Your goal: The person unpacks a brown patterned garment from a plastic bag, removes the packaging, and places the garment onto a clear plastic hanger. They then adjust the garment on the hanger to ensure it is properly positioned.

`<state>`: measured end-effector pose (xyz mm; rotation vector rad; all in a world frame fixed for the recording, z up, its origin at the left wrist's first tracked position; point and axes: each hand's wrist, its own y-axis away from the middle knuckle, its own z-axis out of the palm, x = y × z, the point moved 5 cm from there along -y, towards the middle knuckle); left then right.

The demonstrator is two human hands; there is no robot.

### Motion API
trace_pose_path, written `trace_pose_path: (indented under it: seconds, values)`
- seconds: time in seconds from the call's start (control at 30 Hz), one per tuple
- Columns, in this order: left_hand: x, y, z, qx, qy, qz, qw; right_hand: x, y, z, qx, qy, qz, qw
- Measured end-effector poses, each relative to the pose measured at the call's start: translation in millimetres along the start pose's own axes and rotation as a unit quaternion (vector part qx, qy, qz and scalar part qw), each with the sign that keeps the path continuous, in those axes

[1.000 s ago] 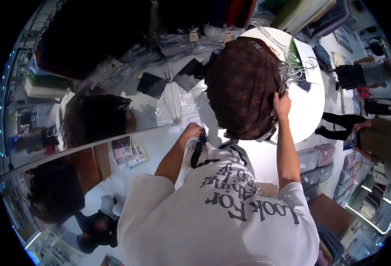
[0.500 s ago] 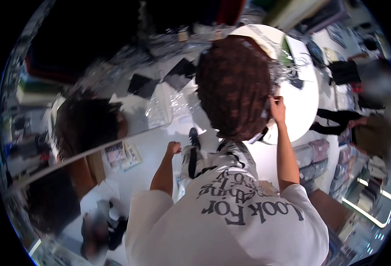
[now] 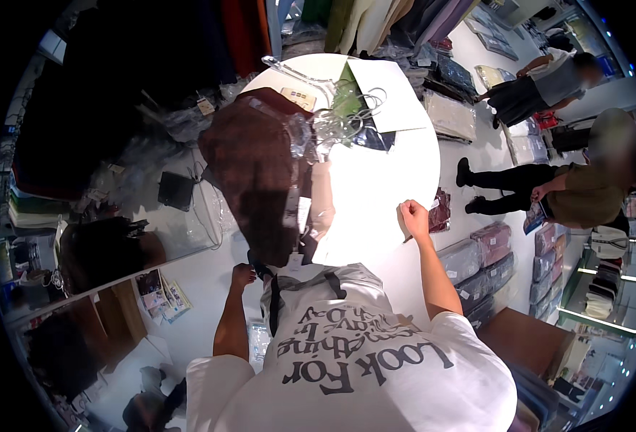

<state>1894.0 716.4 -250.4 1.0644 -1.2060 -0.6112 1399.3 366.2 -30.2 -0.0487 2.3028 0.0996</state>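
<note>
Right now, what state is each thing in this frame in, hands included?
Left hand: closed, gripping the lower edge of the brown garment.
Right hand: closed in a fist above the white round table; its grip seems to hold nothing.
Brown garment: spread out flat, a clear plastic bag at its top.
Clear hangers: lying in a loose pile on the table.
Packaged clothes: stacked, still wrapped.

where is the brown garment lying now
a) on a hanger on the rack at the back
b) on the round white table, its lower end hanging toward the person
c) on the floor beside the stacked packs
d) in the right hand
b: the brown garment lies across the left part of the round white table, its lower end by the left hand; the right hand is a closed fist apart from it.
</note>
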Motion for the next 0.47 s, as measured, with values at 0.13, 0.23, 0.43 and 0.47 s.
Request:
trace_pose_path:
  seconds: [0.13,0.23,0.43,0.47]
  values:
    - [8.9,23.5,99.5,-0.008,-0.063,0.094,0.994,18.3,-17.9,-11.0,-0.104,-0.217,0.091,0.966]
    - [-1.5,30.0,167.6,-0.018,-0.017,0.064,0.998,22.6,-23.0,-11.7,-0.137,-0.256,0.123,0.949]
    - [4.8,50.6,225.5,-0.016,-0.110,0.060,0.992,23.9,-33.8,-23.7,-0.170,-0.216,0.160,0.948]
    - [-0.1,52.3,223.1,-0.009,-0.102,0.063,0.993,20.6,-36.5,-23.5,-0.175,-0.201,0.154,0.951]
